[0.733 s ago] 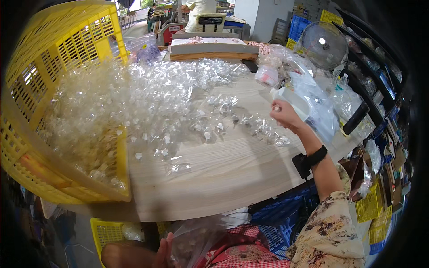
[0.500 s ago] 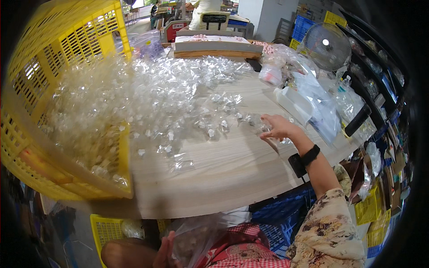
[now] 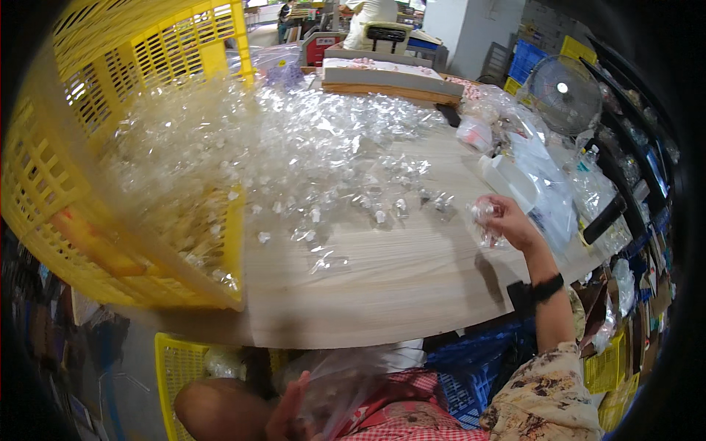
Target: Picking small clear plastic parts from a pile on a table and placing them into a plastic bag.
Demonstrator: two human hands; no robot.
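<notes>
My right hand point(image 3: 510, 222) is just above the right part of the table, fingers closed around small clear plastic packets point(image 3: 483, 212). A dark band circles that wrist. Low in front of my body, my left hand point(image 3: 288, 409) grips a large clear plastic bag point(image 3: 342, 382); part of the hand is hidden by the lower edge and the bag. To the left of my right hand, many small clear packets point(image 3: 316, 140) with whitish pieces inside lie heaped and scattered. The heap continues into a tipped yellow plastic crate point(image 3: 44, 176) on the left.
A white plastic jug point(image 3: 507, 180) and crumpled clear bags point(image 3: 592, 187) lie along the right side. Behind them stands a fan point(image 3: 565, 94). A shallow wooden-edged tray point(image 3: 390, 79) sits at the far edge. Below the table is another yellow crate point(image 3: 170, 367).
My right hand has closed on packets and come up slightly off the table. My left hand stays at the bag. The whole view has shifted, so the table appears farther right.
</notes>
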